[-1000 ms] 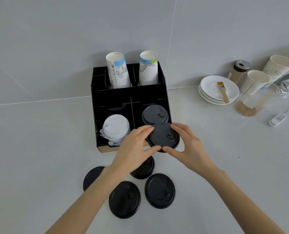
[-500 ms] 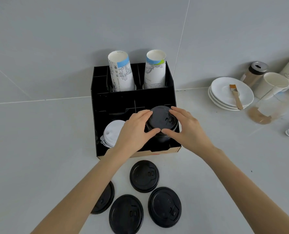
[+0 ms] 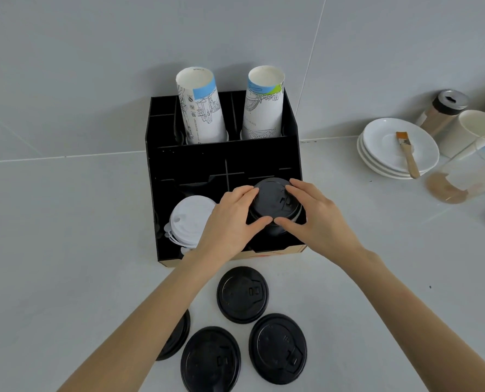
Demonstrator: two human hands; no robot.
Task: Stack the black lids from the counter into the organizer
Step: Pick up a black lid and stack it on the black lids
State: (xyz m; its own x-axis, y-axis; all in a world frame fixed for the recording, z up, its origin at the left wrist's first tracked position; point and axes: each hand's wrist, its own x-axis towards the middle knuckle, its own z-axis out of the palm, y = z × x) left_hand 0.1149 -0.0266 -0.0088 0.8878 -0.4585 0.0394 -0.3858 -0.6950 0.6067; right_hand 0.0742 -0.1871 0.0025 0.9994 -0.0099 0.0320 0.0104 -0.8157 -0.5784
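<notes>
1. The round black plastic lid (image 3: 275, 200) sits on top of the black lid stack in the near right compartment of the black divided organizer (image 3: 224, 162).
2. The left hand (image 3: 230, 222) and right hand (image 3: 315, 216) are both clamped on this lid at its rim, thumbs on the near edge, fingers on the far edge.
3. The lid appears light, thin and semi-rigid; the smooth moulded surface is likely slippery. Take hold at the rim, not the raised centre.
4. Excess pressure may flex the lid or jam it on the one below.
5. Four flat black plastic lids remain on the smooth grey counter (image 3: 51, 250) near the organizer: one (image 3: 242, 294) nearest it, two (image 3: 210, 360) (image 3: 277, 348) nearer the person, one (image 3: 177, 339) partly hidden under the left forearm.
6. White plastic lids (image 3: 190, 219) fill the near left compartment; two printed paper cup stacks (image 3: 201, 106) (image 3: 264, 103) stand in the far row.
</notes>
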